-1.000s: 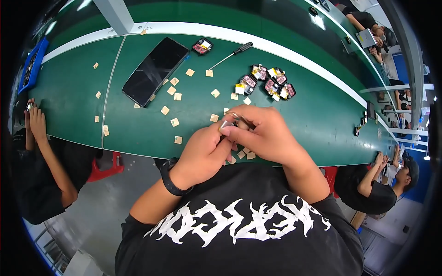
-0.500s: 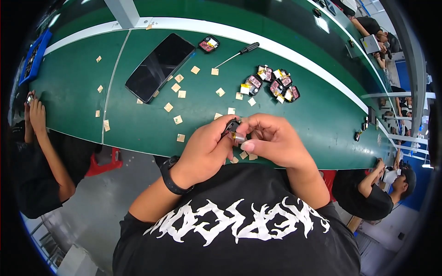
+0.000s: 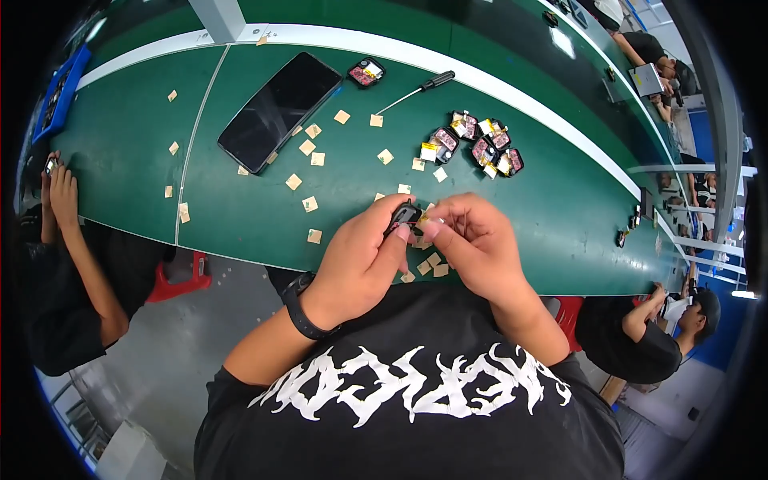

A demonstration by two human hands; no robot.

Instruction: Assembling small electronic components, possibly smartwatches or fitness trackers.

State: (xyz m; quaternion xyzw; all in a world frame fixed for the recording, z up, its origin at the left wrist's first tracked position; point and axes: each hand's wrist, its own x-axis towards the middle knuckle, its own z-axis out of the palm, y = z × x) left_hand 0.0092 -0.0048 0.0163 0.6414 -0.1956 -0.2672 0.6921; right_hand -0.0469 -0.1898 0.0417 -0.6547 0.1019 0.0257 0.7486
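My left hand (image 3: 356, 256) is closed around a small black device housing (image 3: 404, 214) above the near part of the green table. Thumb and fingers of my right hand (image 3: 478, 244) pinch a small battery (image 3: 424, 222) with yellow tape at the housing's right side. Part of the battery is covered by the fingertips, and I cannot tell how it joins the housing. Beyond my hands to the right, several similar housings (image 3: 483, 150) with pink-and-silver insides and yellow-taped batteries lie in a cluster. Small beige adhesive squares (image 3: 310, 205) are scattered around.
A large black smartphone (image 3: 280, 112) lies far left of my hands. Near it are another housing (image 3: 366, 73) and a screwdriver (image 3: 436, 80). A white rail (image 3: 512, 92) borders the table's far side. Co-workers sit at left and right; a blue tray (image 3: 62, 94) stands far left.
My right hand has moved slightly up and inward, bringing the battery closer to the housing. The left thumb now presses at the housing's edge. Scattered items lie as before.
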